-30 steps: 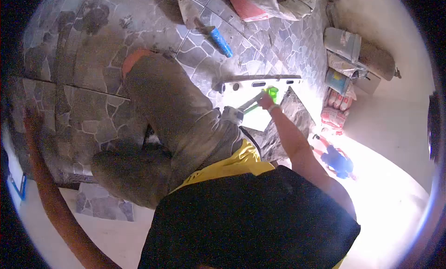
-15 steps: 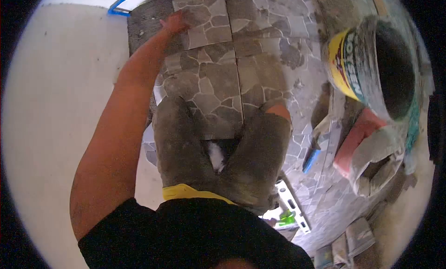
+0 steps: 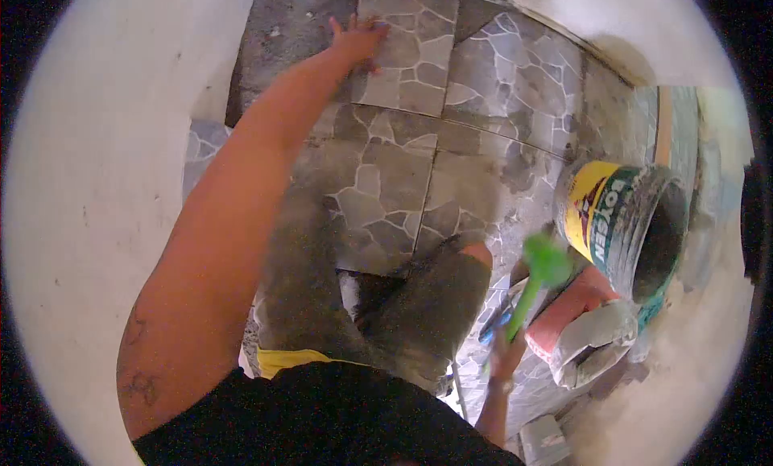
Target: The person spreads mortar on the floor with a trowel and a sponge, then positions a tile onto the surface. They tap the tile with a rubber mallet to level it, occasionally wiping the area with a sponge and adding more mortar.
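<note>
My left hand (image 3: pixel 358 43) lies with fingers spread at the left edge of a stone-patterned floor tile (image 3: pixel 415 72). Rough grey mortar (image 3: pixel 278 35) is exposed just left of that hand. My right hand (image 3: pixel 506 357) is wrapped round the handle of a green mallet (image 3: pixel 547 261), which is raised beside my right knee. The mallet's head is smeared by motion. Below it, a blue-handled trowel (image 3: pixel 493 321) is partly hidden.
A paint bucket (image 3: pixel 608 216) lies tilted on the right, its mouth facing right. A red and white sack (image 3: pixel 596 337) is beside it. A pale wall (image 3: pixel 105 208) runs along the left. Another tile (image 3: pixel 515 80) adjoins on the right.
My right hand has come up from beside the spirit level with the green mallet. My left hand stays on the tile, fingers now more clearly spread. The view has shifted.
</note>
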Demonstrator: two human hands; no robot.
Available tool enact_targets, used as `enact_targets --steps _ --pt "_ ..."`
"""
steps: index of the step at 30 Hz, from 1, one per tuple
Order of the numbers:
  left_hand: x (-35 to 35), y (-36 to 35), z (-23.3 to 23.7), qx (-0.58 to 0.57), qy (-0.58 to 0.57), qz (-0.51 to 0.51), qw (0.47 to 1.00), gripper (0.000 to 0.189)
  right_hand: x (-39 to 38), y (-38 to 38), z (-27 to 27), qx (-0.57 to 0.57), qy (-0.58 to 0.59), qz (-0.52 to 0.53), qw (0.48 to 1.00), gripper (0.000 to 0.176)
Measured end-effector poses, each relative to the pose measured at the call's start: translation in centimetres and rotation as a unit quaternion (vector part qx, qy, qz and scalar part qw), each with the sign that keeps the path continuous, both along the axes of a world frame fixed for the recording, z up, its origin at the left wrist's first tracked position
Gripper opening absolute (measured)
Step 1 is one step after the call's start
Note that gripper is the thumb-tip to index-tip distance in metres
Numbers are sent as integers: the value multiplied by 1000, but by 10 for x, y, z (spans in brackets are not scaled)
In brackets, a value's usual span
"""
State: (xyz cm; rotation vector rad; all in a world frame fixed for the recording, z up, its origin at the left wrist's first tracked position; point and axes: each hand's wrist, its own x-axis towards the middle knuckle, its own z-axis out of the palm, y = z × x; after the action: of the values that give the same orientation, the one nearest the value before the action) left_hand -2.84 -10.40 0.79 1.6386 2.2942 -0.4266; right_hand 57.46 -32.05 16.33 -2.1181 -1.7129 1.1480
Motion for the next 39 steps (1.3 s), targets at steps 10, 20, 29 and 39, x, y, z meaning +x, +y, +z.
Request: enact_targets --steps 10,20,29,39 --pt "0 -1 -25 35 49 -13 998 121 -282 190 -106 230 128 335 905 32" --pt "8 -10 39 -53 -60 21 997 112 -353 211 -161 148 116 294 937 42" --pt "-4 0 -20 10 -17 10 1000 108 -340 195 -213 297 45 391 870 42" --pt "-13 12 -38 -6 13 -8 1000 121 -348 150 -185 325 -10 381 865 42"
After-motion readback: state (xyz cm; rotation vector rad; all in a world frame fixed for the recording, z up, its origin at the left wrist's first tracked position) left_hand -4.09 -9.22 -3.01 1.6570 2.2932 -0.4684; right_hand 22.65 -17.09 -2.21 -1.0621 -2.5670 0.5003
